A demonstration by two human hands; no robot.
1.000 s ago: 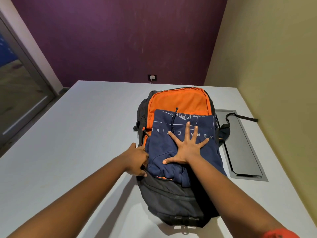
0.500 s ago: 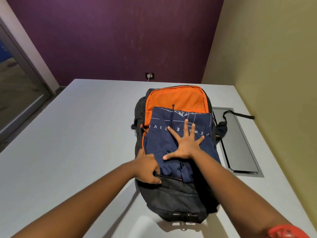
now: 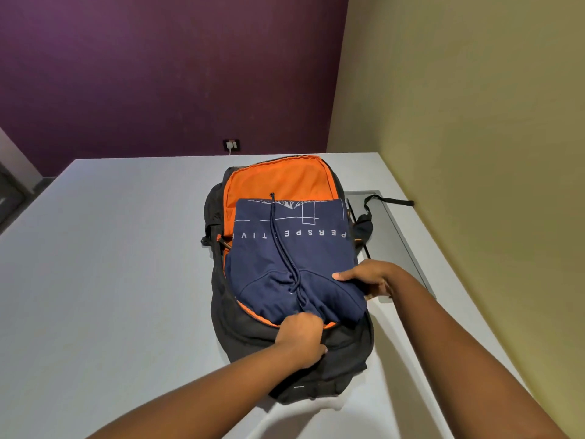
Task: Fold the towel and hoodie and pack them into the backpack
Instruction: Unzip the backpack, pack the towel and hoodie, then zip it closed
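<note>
Nearest, the backpack's (image 3: pixel 285 353) smooth black near lip is being gripped by the left hand (image 3: pixel 300 335), fingers curled. Beyond it, one soft navy hoodie (image 3: pixel 291 258), folded into a rough rectangle, is being held in the open orange-lined compartment; its right edge is being pinched by the right hand (image 3: pixel 367 278), which half a second ago was being pressed flat, fingers spread, on the hoodie's middle. One bag, one hoodie and two hands are being shown on the matte white table (image 3: pixel 110 264).

Purple wall (image 3: pixel 158 74), white table (image 3: pixel 110 248)

navy hoodie (image 3: pixel 294 258), white print; backpack (image 3: pixel 342 350) black, orange-lined
</note>
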